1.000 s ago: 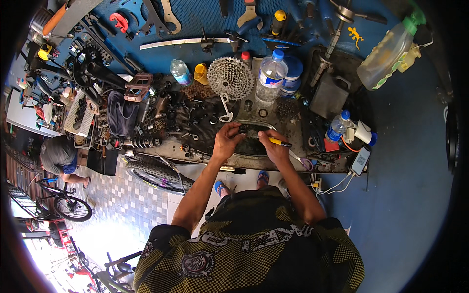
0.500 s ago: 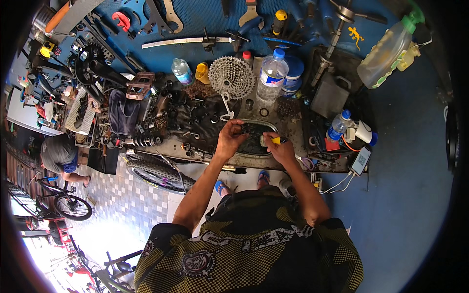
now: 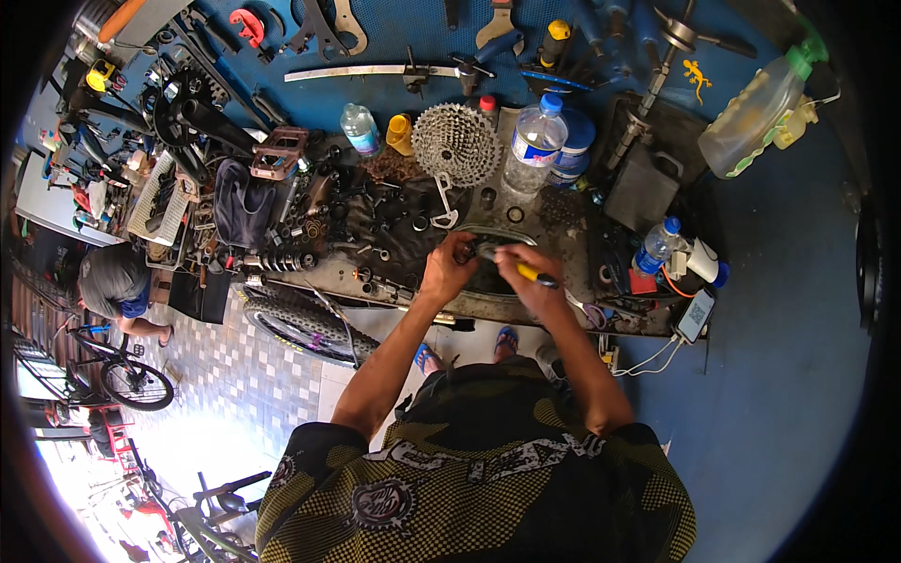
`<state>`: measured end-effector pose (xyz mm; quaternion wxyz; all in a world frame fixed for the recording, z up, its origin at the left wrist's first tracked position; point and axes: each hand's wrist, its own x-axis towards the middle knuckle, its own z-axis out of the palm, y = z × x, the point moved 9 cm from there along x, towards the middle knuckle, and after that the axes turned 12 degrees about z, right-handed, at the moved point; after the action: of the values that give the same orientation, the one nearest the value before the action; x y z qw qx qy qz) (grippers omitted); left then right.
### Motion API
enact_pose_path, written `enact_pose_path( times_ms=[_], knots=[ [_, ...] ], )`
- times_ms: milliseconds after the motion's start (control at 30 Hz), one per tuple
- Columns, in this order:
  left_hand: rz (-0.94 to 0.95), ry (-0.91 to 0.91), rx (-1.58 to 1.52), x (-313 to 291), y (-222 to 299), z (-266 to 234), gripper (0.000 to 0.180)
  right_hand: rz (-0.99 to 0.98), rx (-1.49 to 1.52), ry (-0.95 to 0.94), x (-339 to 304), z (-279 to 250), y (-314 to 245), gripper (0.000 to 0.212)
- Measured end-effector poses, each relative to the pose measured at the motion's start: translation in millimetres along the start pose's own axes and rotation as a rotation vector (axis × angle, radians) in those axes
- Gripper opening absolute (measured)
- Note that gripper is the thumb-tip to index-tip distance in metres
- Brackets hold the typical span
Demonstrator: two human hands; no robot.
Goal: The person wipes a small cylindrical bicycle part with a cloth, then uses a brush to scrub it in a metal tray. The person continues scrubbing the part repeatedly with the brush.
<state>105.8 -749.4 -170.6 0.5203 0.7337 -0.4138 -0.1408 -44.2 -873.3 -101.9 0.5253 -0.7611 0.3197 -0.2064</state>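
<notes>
Over a metal tray (image 3: 500, 295) of dark liquid, both of my hands work close together. My left hand (image 3: 447, 270) is closed around a small dark part (image 3: 464, 251), mostly hidden by the fingers. In my right hand (image 3: 531, 287) is a brush (image 3: 537, 274) with a yellow and black handle. Its pale head points left, at or very near the dark part; contact cannot be made out. Behind the tray stands a large bicycle cassette (image 3: 456, 145), with a silver metal tool (image 3: 443, 206) just below it.
Water bottles (image 3: 536, 141) and a yellow cup (image 3: 400, 134) line the bench's back. Loose bike parts crowd the left, beside a shock absorber (image 3: 282, 261). A phone (image 3: 694, 316) with a white cable lies at the right edge. A bicycle tyre (image 3: 305, 324) leans below the bench front.
My right hand has shifted left and tilted, bringing the brush head up to the part in my left hand. The view has moved slightly, so the bench sits a little lower and further right.
</notes>
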Motion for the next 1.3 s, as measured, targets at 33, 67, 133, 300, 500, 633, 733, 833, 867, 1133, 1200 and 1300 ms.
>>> enact_pose_path(
  times_ms=[33, 67, 133, 300, 500, 633, 733, 833, 867, 1133, 1200, 1300],
  knots=[
    [0.011, 0.008, 0.031, 0.9, 0.1, -1.1, 0.049, -0.156, -0.031, 0.01, -5.2, 4.2, -22.3, 0.019],
    [0.021, 0.016, 0.063, 1.5, -0.1, -3.0, 0.049, -0.313, -0.061, 0.02, -11.0, 6.8, -38.9, 0.018],
    [0.014, 0.022, 0.082, 3.0, 0.6, -8.4, 0.047, -0.253, -0.122, 0.03, -2.8, 4.8, -34.6, 0.015],
    [0.004, -0.001, 0.106, 4.5, -1.3, -11.8, 0.047, -0.23, -0.07, 0.026, -0.3, 2.7, -33.4, 0.014],
    [-0.037, -0.005, 0.082, 1.7, 1.7, -12.6, 0.046, -0.156, -0.204, 0.021, 8.2, -5.3, -15.3, 0.017],
    [0.009, -0.014, 0.091, 8.2, 3.7, -7.9, 0.046, -0.392, -0.028, 0.07, -9.8, 5.8, -41.9, 0.017],
    [0.017, -0.012, 0.071, 5.7, 8.7, -8.9, 0.046, -0.04, -0.09, -0.01, 6.4, 2.1, 0.1, 0.018],
    [0.078, -0.019, -0.004, 4.1, 13.9, -10.8, 0.048, -0.136, -0.097, -0.059, 1.8, -4.9, 11.3, 0.023],
    [0.122, -0.006, -0.027, 6.5, 17.5, -10.9, 0.049, -0.168, -0.068, -0.064, -1.2, -5.8, 17.6, 0.024],
    [0.018, -0.023, -0.093, 3.3, 14.2, -9.9, 0.051, -0.015, -0.234, -0.029, -1.7, -17.7, 40.1, 0.015],
    [-0.037, -0.032, -0.05, 2.7, 12.7, -8.9, 0.05, -0.008, -0.087, -0.021, -4.3, -16.7, 8.5, 0.014],
    [0.094, -0.043, 0.045, 5.0, 15.8, -6.2, 0.048, -0.35, -0.086, 0.007, -18.7, -5.5, -59.8, 0.016]
  ],
)
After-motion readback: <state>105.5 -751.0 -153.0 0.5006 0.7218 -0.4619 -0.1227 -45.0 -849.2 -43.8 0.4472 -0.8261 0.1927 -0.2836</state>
